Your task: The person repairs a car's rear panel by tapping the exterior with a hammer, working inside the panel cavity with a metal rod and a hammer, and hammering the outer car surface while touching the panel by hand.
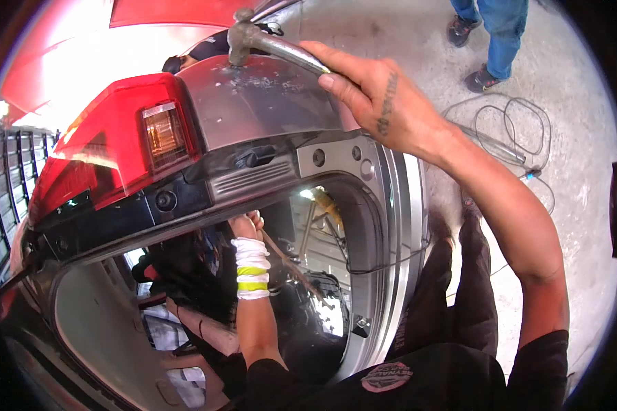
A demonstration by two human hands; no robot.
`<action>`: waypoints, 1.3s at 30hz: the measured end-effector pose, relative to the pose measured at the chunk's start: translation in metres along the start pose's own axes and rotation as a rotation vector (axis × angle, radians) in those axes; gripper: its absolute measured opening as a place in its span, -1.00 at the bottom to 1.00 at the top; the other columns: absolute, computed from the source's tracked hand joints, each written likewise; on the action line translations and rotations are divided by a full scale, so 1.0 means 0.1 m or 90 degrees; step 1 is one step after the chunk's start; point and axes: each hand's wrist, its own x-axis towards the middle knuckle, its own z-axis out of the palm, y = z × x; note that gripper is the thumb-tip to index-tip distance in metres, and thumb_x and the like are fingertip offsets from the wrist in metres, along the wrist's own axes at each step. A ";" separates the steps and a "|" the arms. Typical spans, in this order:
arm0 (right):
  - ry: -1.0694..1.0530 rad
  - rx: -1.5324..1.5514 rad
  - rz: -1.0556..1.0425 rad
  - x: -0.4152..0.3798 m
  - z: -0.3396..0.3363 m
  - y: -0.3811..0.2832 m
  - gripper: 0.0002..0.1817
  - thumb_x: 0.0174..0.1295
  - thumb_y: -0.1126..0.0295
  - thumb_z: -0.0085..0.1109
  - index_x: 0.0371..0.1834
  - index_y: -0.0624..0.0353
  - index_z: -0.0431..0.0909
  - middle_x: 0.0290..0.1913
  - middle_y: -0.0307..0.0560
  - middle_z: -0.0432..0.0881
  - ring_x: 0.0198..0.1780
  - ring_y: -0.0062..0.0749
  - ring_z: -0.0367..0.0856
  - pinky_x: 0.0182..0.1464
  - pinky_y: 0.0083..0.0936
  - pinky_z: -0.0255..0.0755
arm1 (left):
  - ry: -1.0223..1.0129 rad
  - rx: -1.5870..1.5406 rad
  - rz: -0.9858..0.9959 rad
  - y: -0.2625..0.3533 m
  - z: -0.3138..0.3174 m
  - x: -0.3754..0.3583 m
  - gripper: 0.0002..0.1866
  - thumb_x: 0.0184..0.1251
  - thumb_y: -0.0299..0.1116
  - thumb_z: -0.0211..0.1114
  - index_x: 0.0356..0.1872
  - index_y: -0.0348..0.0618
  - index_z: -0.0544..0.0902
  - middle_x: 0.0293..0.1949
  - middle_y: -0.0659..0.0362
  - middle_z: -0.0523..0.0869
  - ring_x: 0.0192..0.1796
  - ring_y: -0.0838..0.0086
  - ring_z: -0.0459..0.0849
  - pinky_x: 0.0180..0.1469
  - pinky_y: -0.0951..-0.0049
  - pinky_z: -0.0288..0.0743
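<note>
My right hand (397, 103) is closed around the handle of a metal hammer (281, 49). The hammer's head rests on or just above the grey body panel (267, 103) of a car, where the paint is scuffed and chipped. Beside that panel sits a red tail light (110, 144). Through the rear opening reaches my left arm, with a white and yellow band (252, 268) at the wrist. My left hand (245, 225) is curled behind the panel, partly hidden, and appears to grip a long thin rod (291, 264) slanting down to the right.
The metal door frame (401, 226) curves between my body and the opening. On the concrete floor lie a coiled cable (517, 127) and a tube-like tool (497, 145). Another person in blue jeans (502, 34) stands at the upper right. A dark cable crosses the frame.
</note>
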 end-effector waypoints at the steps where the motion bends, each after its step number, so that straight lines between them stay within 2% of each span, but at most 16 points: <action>1: 0.035 0.016 0.003 -0.03 0.01 0.04 -0.51 0.56 0.31 0.08 0.53 -0.01 0.42 -0.30 0.31 0.69 -0.28 0.20 0.74 -0.14 -0.04 0.57 | 0.001 0.000 -0.002 0.03 0.03 -0.01 -0.64 0.69 -0.28 0.03 -0.47 0.06 0.35 -0.66 0.36 0.15 -0.69 0.63 0.11 -0.67 0.53 -0.05; 5: 0.115 0.111 0.033 -0.38 0.21 0.18 -0.45 0.55 0.34 0.09 0.59 0.02 0.33 -0.30 0.29 0.69 -0.31 0.15 0.74 -0.14 -0.06 0.58 | 0.020 0.029 0.004 0.05 0.03 -0.04 -0.60 0.70 -0.28 0.02 -0.51 0.06 0.32 -0.67 0.36 0.14 -0.69 0.63 0.10 -0.66 0.52 -0.05; 10: -0.007 0.118 0.092 -0.54 0.21 0.13 -0.43 0.54 0.35 0.09 0.60 0.04 0.30 -0.34 0.30 0.67 -0.41 0.19 0.70 -0.19 -0.05 0.55 | 0.029 0.040 0.001 0.07 0.07 -0.08 -0.63 0.71 -0.26 0.03 -0.46 0.05 0.33 -0.66 0.36 0.15 -0.69 0.63 0.11 -0.66 0.51 -0.03; 14: 0.136 0.167 0.066 -0.52 0.29 0.08 -0.41 0.54 0.36 0.10 0.60 0.04 0.27 -0.40 0.30 0.63 -0.42 0.26 0.64 -0.25 -0.03 0.51 | 0.017 0.047 -0.013 0.10 0.04 -0.05 -0.67 0.71 -0.25 0.05 -0.41 0.05 0.37 -0.65 0.37 0.16 -0.69 0.63 0.11 -0.66 0.52 -0.02; 17: 0.062 0.145 0.034 -0.57 0.38 0.17 -0.42 0.53 0.36 0.10 0.60 0.05 0.28 -0.43 0.29 0.61 -0.42 0.29 0.62 -0.28 -0.03 0.49 | 0.024 0.043 -0.022 0.08 -0.07 -0.04 -0.72 0.71 -0.24 0.06 -0.36 0.06 0.40 -0.64 0.37 0.16 -0.69 0.63 0.11 -0.66 0.52 -0.02; 20: 0.061 0.171 0.139 -0.51 0.22 0.17 -0.42 0.53 0.38 0.11 0.60 0.03 0.28 -0.44 0.29 0.62 -0.42 0.30 0.62 -0.28 -0.01 0.48 | 0.023 0.031 -0.015 0.05 -0.04 -0.03 -0.75 0.70 -0.24 0.08 -0.33 0.10 0.41 -0.64 0.38 0.16 -0.69 0.64 0.11 -0.66 0.53 -0.01; 23: 0.051 0.176 0.071 -0.62 0.38 0.30 -0.42 0.53 0.38 0.10 0.60 0.04 0.29 -0.44 0.30 0.62 -0.40 0.32 0.63 -0.27 -0.01 0.49 | 0.014 0.063 -0.011 0.07 -0.07 -0.06 -0.74 0.68 -0.23 0.11 -0.36 0.15 0.40 -0.64 0.40 0.18 -0.69 0.64 0.11 -0.66 0.52 0.00; 26: 0.018 0.144 0.088 -0.57 0.24 0.46 -0.41 0.52 0.40 0.10 0.60 0.07 0.28 -0.43 0.32 0.62 -0.37 0.32 0.65 -0.27 -0.01 0.48 | 0.010 0.099 0.001 0.08 -0.05 -0.07 -0.71 0.68 -0.19 0.10 -0.39 0.15 0.39 -0.64 0.40 0.19 -0.68 0.64 0.10 -0.66 0.52 0.00; 29: 0.082 0.217 0.096 -0.53 0.28 0.47 -0.42 0.52 0.39 0.10 0.59 0.07 0.29 -0.44 0.32 0.62 -0.36 0.32 0.65 -0.27 -0.02 0.49 | 0.003 0.114 0.013 0.10 0.00 -0.08 -0.64 0.66 -0.08 0.10 -0.43 0.11 0.40 -0.64 0.40 0.22 -0.68 0.64 0.13 -0.64 0.53 0.00; 31: 0.040 0.192 0.069 -0.50 0.28 0.54 -0.43 0.51 0.39 0.10 0.58 0.05 0.33 -0.44 0.31 0.62 -0.37 0.30 0.66 -0.27 -0.02 0.50 | 0.017 0.126 0.017 0.11 0.00 -0.13 -0.60 0.65 -0.03 0.11 -0.46 0.08 0.42 -0.64 0.39 0.26 -0.68 0.64 0.15 -0.65 0.52 -0.02; 35: 0.047 0.234 0.091 -0.27 0.16 0.58 -0.48 0.52 0.37 0.10 0.53 0.01 0.40 -0.46 0.28 0.63 -0.39 0.27 0.67 -0.26 0.00 0.52 | 0.018 0.141 0.024 0.08 0.01 -0.12 -0.64 0.66 -0.05 0.09 -0.43 0.08 0.43 -0.64 0.39 0.26 -0.68 0.64 0.14 -0.65 0.52 -0.03; 39: 0.006 0.123 -0.001 -0.15 0.20 0.56 -0.54 0.51 0.36 0.10 0.46 0.00 0.47 -0.41 0.26 0.65 -0.38 0.27 0.66 -0.25 0.02 0.52 | 0.022 0.141 0.020 0.08 0.01 -0.10 -0.66 0.66 -0.10 0.07 -0.42 0.08 0.40 -0.64 0.39 0.23 -0.68 0.65 0.12 -0.64 0.52 -0.04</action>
